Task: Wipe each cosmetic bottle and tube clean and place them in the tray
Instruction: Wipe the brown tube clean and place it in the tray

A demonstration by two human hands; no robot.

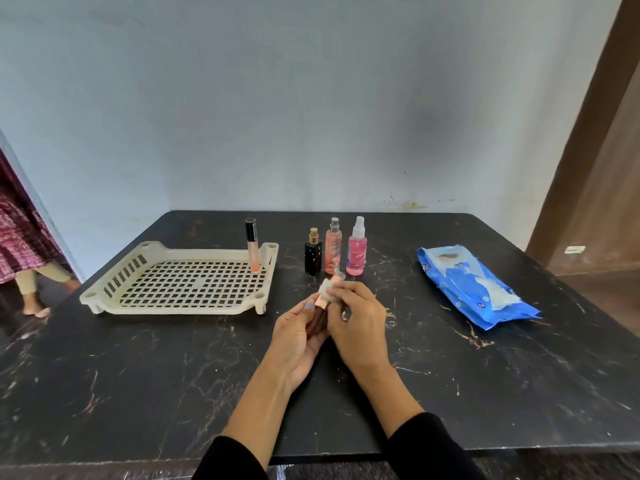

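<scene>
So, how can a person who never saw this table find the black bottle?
Start at the cream tray on the dark table. Right of it stand three bottles in a row. The black bottle is the leftmost, shortest, square, gold-capped; its neighbours are peach and pink.

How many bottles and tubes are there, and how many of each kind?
Spray bottles standing on the table: 3 (black square, peach, pink)
Tube upright in the cream plastic tray: 1 (peach gloss, black cap)
Brownish bottle held in both hands: 1
Total: 5
</scene>
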